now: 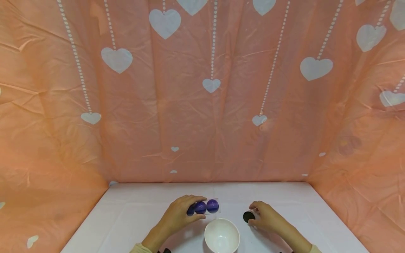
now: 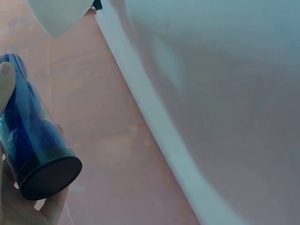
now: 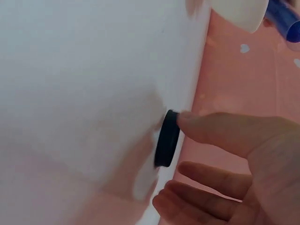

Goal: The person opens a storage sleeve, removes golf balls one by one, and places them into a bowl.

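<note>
My left hand (image 1: pixel 193 208) grips a clear plastic tube (image 1: pixel 204 207) with purple-blue balls inside, held sideways just above the white table (image 1: pixel 133 214). In the left wrist view the tube (image 2: pixel 33 136) shows a black cap on its near end, and a fingertip (image 2: pixel 5 77) lies on its side. A small black round cap (image 1: pixel 248 216) lies flat on the table at the right. My right hand (image 1: pixel 257 213) sits beside the cap (image 3: pixel 167 138): the thumb (image 3: pixel 206 129) touches its rim, and the other fingers are loosely curled below, apart from it.
A white bowl (image 1: pixel 222 236) stands empty near the front edge between my hands. A peach cloth with white hearts (image 1: pixel 202 105) walls the table at the back and both sides. Bare table shows left and right of the hands.
</note>
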`<state>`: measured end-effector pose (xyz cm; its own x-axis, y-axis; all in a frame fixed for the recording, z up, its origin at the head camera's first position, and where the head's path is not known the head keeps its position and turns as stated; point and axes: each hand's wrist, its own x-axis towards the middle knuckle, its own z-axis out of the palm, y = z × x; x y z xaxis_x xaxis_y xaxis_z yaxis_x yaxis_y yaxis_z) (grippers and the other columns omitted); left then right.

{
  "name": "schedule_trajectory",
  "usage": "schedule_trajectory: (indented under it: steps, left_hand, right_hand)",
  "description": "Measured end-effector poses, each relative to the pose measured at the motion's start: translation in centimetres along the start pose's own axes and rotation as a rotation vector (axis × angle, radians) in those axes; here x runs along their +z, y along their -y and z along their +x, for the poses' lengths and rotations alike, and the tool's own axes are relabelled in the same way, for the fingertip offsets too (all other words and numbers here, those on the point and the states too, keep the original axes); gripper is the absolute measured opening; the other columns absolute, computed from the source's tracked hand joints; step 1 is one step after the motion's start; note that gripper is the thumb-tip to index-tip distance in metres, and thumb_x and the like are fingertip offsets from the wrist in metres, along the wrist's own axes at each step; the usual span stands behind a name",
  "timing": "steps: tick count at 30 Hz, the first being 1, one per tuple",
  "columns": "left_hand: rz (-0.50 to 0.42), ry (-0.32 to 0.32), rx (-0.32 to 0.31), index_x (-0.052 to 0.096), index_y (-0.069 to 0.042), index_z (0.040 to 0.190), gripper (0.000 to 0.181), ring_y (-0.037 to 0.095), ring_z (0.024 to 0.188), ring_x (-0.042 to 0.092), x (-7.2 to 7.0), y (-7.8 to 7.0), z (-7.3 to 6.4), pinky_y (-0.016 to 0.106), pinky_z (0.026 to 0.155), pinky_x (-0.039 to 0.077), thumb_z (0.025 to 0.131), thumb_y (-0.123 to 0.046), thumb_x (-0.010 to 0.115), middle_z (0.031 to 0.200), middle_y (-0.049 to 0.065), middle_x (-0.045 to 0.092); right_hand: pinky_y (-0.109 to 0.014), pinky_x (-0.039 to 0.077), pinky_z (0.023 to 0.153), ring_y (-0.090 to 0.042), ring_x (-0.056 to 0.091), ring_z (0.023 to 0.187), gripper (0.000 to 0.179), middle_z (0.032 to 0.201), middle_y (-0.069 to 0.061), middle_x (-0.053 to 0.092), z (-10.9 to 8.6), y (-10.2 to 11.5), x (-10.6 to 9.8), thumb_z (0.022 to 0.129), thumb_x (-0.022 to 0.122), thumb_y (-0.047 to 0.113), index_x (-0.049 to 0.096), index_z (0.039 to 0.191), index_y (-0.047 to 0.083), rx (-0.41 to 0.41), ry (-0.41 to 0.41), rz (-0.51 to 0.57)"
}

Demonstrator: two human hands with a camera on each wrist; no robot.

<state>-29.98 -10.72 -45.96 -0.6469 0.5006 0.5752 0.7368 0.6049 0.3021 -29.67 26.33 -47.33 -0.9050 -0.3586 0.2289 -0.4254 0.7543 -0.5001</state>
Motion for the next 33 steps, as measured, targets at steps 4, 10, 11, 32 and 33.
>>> schedule_trajectory:
  steps: [4, 10, 11, 32, 33]
  left_hand:
    - [-0.011, 0.02, -0.025, 0.071, -0.026, 0.137, 0.057, 0.013, 0.107, 0.07, 0.0, -0.1, 0.1, 0.044, 0.094, 0.061, 0.086, -0.039, 0.091, 0.124, -0.008, 0.076]
    - [-0.027, 0.047, -0.052, 0.072, -0.027, 0.134, 0.053, 0.009, 0.103, 0.067, 0.1, -0.4, 0.3, 0.041, 0.092, 0.061, 0.086, -0.04, 0.091, 0.122, -0.009, 0.075]
    - [-0.03, 0.049, -0.054, 0.072, -0.027, 0.133, 0.053, 0.009, 0.103, 0.067, 0.1, -0.4, 0.3, 0.041, 0.092, 0.061, 0.086, -0.041, 0.091, 0.123, -0.01, 0.075]
    - [0.016, 0.037, 0.003, 0.073, -0.027, 0.133, 0.053, 0.012, 0.107, 0.07, 0.3, -0.5, 0.5, 0.04, 0.094, 0.061, 0.087, -0.049, 0.088, 0.124, -0.011, 0.076]
    - [0.02, 0.031, 0.01, 0.074, -0.027, 0.133, 0.053, 0.011, 0.106, 0.07, 0.3, -0.5, 0.5, 0.039, 0.093, 0.061, 0.086, -0.048, 0.089, 0.123, -0.011, 0.077]
  right_hand:
    - [-0.04, 0.061, 0.083, -0.032, 0.071, 0.099, 0.037, 0.113, -0.009, 0.072, 0.1, 0.8, 0.1, 0.086, 0.089, 0.018, 0.071, 0.115, 0.002, 0.002, -0.039, 0.049]
    - [-0.034, 0.062, 0.077, -0.032, 0.073, 0.092, 0.03, 0.112, -0.014, 0.075, 0.5, 2.3, 0.3, 0.09, 0.086, 0.015, 0.074, 0.113, 0.002, -0.064, -0.109, 0.129]
    - [-0.033, 0.062, 0.078, -0.032, 0.073, 0.093, 0.029, 0.113, -0.014, 0.076, 0.6, 2.6, 0.3, 0.091, 0.086, 0.015, 0.074, 0.113, 0.002, -0.075, -0.117, 0.141]
    - [-0.031, 0.064, 0.085, -0.019, 0.075, 0.099, 0.03, 0.119, -0.018, 0.075, 1.0, 6.0, 1.7, 0.097, 0.082, 0.02, 0.074, 0.122, 0.005, -0.207, -0.09, 0.462]
    - [-0.03, 0.064, 0.086, -0.021, 0.075, 0.099, 0.032, 0.119, -0.019, 0.075, 1.0, 6.1, 1.8, 0.097, 0.082, 0.019, 0.073, 0.123, 0.003, -0.215, -0.087, 0.477]
